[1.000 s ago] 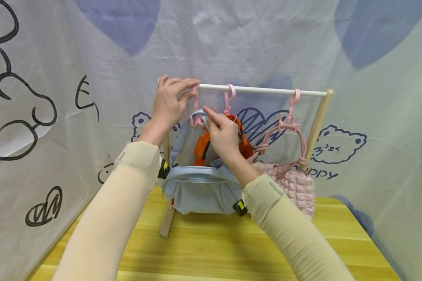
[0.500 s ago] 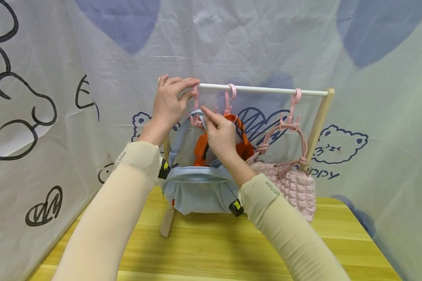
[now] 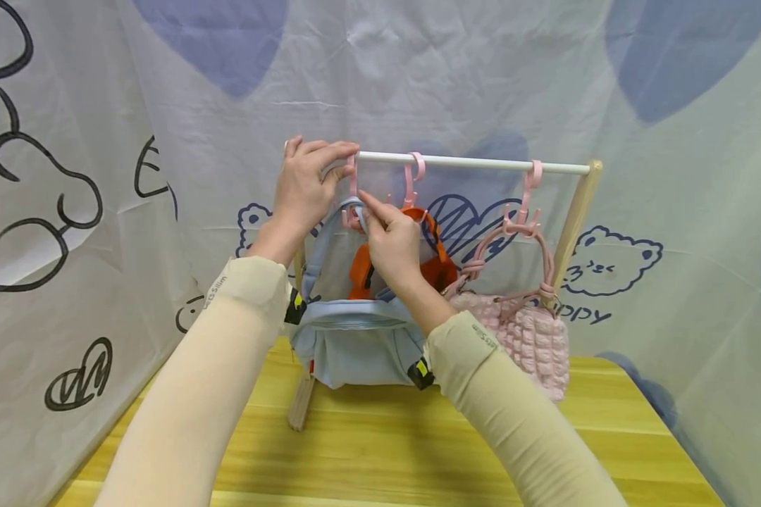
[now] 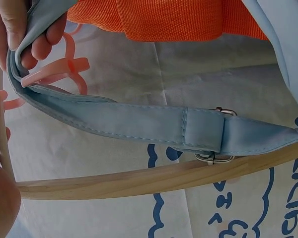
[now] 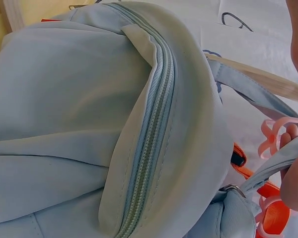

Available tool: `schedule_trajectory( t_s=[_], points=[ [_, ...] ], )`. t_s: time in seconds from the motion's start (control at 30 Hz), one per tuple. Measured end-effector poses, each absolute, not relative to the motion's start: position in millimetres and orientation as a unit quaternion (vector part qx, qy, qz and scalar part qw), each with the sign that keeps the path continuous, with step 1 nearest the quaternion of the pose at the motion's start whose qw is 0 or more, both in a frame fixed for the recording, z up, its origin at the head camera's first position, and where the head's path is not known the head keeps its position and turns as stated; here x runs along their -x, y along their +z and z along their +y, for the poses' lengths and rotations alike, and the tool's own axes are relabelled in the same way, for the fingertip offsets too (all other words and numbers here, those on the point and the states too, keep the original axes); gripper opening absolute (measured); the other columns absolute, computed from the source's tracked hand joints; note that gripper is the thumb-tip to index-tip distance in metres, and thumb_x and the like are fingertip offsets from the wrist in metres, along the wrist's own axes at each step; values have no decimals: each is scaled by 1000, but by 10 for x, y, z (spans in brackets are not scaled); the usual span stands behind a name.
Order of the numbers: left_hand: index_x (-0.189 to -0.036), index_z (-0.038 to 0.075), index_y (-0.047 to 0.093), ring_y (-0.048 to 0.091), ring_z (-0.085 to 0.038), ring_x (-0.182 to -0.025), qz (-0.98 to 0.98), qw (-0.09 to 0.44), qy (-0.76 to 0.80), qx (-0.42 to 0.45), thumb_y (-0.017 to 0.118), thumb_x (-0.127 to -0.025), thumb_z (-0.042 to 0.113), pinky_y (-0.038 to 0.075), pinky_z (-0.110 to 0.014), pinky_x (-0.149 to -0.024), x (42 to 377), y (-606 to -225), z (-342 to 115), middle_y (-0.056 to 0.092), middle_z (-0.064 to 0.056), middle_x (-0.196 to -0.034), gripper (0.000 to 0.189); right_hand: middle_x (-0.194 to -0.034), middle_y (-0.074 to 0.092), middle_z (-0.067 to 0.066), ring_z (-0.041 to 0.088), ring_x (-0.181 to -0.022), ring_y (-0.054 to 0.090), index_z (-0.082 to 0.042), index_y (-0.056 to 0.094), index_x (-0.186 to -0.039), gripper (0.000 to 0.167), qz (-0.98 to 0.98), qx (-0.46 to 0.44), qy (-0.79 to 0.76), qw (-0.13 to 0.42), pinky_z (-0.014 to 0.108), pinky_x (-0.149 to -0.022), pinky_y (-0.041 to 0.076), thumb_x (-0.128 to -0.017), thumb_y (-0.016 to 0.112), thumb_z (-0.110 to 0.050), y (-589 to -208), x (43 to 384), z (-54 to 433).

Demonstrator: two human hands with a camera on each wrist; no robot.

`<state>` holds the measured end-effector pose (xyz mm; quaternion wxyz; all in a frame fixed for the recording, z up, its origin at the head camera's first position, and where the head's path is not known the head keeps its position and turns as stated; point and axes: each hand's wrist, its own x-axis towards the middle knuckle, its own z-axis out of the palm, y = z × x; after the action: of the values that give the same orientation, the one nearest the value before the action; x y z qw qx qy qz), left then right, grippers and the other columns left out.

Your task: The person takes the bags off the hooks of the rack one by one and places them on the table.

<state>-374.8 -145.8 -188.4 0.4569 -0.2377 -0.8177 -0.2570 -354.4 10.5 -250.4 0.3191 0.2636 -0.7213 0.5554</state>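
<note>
A light blue bag (image 3: 361, 352) with a curved zip hangs at the left end of a rack. My right hand (image 3: 393, 246) pinches its strap (image 4: 129, 119) between thumb and fingers. In the left wrist view the strap loops over the prongs of a pink hook (image 4: 64, 69). My left hand (image 3: 307, 186) is up at the white rail (image 3: 475, 163), fingertips over the top of that hook and thumb against its stem. The left hand covers the rail's left end.
An orange bag (image 3: 440, 271) hangs behind the blue one from a second pink hook (image 3: 411, 183). To the right, a pink puffy bag (image 3: 539, 345) hangs by its handles near the wooden post (image 3: 577, 218). Below is a wooden table (image 3: 368, 443); a printed cloth (image 3: 444, 70) hangs behind.
My right hand has moved slightly left with the strap, towards the hook's stem. The left hand holds its place at the rail.
</note>
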Motion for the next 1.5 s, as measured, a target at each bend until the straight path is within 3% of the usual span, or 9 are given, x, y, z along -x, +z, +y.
schedule_trajectory(
  t_s=[0.33,0.57,1.1,1.33,1.5],
  points=[
    [-128,13,75,62,-27,-124,-802,471,-268,252,72,-94,22,19,-44,-128,3779,-1906,-1452,72,-5,-131,36,-106,75,19,27,-92,77,-2,71,-132,30,-714,-272,563,315,28,-77,62,-104,63,-4,-2505,3555,95],
    [-129,13,75,62,-27,-125,-802,471,-267,253,72,-95,22,19,-44,-127,3790,-1904,-1435,72,-4,-131,36,-104,76,18,27,-88,76,-4,72,-131,29,-717,-268,556,323,15,-65,52,-104,63,-5,-2500,3551,98],
    [-131,14,74,60,-26,-128,-815,455,-261,244,70,-97,25,16,-42,-129,3777,-1924,-1420,70,-3,-134,36,-104,75,17,23,-69,64,-6,72,-131,29,-717,-267,561,316,17,-52,40,-103,64,-6,-2530,3519,152],
    [-133,15,73,59,-27,-129,-824,448,-251,240,68,-98,27,15,-43,-129,3754,-1905,-1447,70,-3,-135,37,-103,75,17,25,-83,75,-5,73,-130,29,-708,-274,573,310,16,-56,45,-103,65,-5,-2527,3499,163],
    [-131,13,74,60,-28,-128,-822,449,-255,242,70,-97,24,16,-44,-128,3750,-1871,-1474,71,-5,-134,36,-98,74,18,30,-82,75,-4,73,-130,29,-700,-280,580,309,16,-54,45,-102,65,-4,-2518,3491,168]
  ],
)
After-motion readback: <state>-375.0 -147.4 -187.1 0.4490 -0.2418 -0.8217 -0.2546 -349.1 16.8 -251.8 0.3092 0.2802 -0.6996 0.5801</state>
